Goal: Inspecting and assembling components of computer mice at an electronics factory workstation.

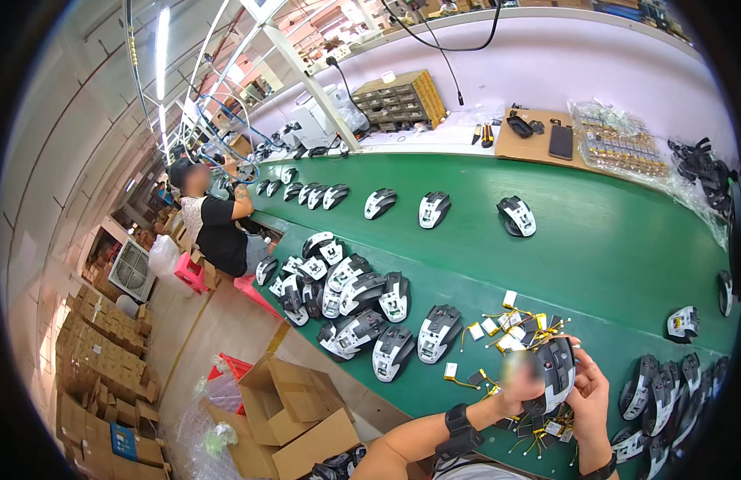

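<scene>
Near the bench's front edge, a black and white computer mouse (557,370) is held between my two hands. My left hand (518,384) grips its left side; a blurred patch covers part of that hand. On the right side, my right hand (592,394) wraps the mouse with its fingers and thumb. Small battery packs with thin wires (514,326) lie in a loose pile just beyond my hands, and more batteries (553,428) lie beneath them. Dark bands circle both my wrists.
Computer mice are heaped at left (358,292) and right (662,396). Others (434,210) sit spaced along the green bench (474,256). A seated co-worker (218,220) is at far left. Open cardboard boxes (294,408) stand on the floor. A drawer cabinet (398,100) stands behind.
</scene>
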Demonstrator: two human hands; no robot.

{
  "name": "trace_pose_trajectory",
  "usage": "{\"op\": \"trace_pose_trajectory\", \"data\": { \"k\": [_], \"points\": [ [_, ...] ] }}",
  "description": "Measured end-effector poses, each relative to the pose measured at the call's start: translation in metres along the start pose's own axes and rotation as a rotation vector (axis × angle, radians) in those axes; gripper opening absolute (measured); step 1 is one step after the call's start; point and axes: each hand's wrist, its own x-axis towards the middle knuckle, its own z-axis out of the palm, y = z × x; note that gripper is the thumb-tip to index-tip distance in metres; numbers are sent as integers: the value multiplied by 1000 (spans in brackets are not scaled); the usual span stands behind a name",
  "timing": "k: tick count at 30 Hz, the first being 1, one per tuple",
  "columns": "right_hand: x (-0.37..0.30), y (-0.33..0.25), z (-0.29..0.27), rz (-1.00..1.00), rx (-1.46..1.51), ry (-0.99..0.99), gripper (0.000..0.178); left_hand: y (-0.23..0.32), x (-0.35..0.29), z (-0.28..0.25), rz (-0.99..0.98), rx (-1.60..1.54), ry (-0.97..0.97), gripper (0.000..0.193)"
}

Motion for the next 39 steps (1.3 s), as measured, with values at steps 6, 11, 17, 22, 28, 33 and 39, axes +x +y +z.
{"op": "trace_pose_trajectory", "data": {
  "k": [6, 11, 17, 22, 28, 33, 39],
  "points": [
    [-4, -7, -11, -326, -452, 122, 31, 6, 9, -10, 25, -221, 187, 68],
    [5, -6, 1, -861, -945, 53, 32, 14, 9, -12, -107, -276, 375, 57],
    [0, -3, -4, -890, -1057, -3, 29, 7, 19, -10, -180, -193, 480, 64],
    [-1, -1, -5, -976, -1051, -17, 29, 9, 14, -8, -201, -217, 481, 66],
    [-3, -7, -12, -887, -960, -80, 26, 7, 8, -12, -199, -241, 241, 64],
    [-3, -23, -9, -442, -668, 1, 32, 12, 7, -8, -278, -90, 126, 68],
    [3, -6, -11, -725, -810, -5, 33, 7, 12, -9, -193, -61, 232, 63]
  ]
}}
